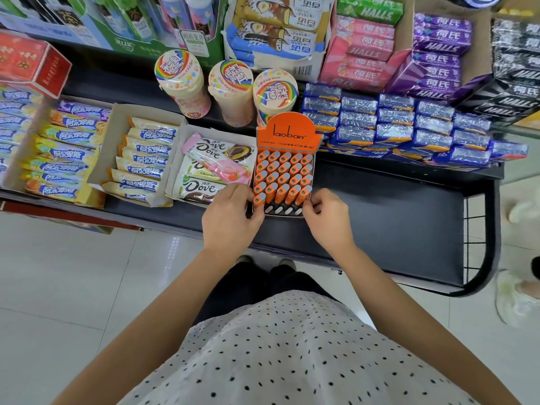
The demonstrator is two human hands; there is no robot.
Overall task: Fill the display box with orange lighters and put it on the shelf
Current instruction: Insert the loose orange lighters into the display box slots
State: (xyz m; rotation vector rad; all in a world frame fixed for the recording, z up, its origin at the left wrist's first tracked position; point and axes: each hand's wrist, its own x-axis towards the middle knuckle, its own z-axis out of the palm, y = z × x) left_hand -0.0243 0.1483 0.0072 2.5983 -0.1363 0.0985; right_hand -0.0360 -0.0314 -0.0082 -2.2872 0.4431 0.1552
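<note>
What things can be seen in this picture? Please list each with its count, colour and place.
display box: one, orange, on the black shelf, centre.
orange lighters: about five rows, orange with grey tops, inside the display box.
candy jars: three, cream with rainbow lids, behind the box.
chocolate bars: several, white, pink and brown, in a tray left of the box.
chewy candy sticks: many, yellow and blue, far left trays.
blue packs: many, blue, right of the box.
black shelf: one, black, bare on the right.
left hand: at the box's front left corner.
right hand: at the box's front right corner.
</note>
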